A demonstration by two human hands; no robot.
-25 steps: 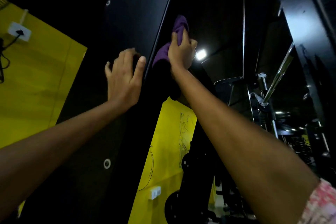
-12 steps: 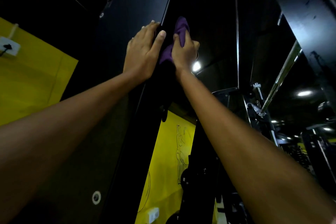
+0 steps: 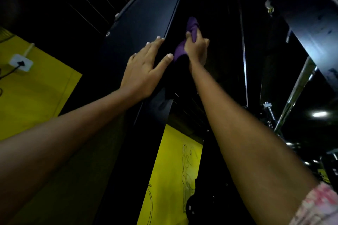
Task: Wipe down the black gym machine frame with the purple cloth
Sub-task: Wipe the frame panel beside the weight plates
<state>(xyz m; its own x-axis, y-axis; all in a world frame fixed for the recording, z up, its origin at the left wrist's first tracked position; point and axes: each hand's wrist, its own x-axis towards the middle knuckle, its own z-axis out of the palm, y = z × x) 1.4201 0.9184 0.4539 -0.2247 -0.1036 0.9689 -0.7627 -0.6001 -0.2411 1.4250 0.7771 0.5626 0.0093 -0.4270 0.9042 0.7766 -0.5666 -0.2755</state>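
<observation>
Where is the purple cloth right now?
In the head view, the purple cloth is up high near the middle, gripped in the right hand against the black frame, just right of the left hand.

I've got open dark room right of the black frame post [image 3: 146,16], until the thin vertical rod [image 3: 244,56] blocks.

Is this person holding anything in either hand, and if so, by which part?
The right hand grips the bunched purple cloth around its middle, both ends sticking out. The left hand holds nothing; it rests flat on the black gym machine frame.
</observation>
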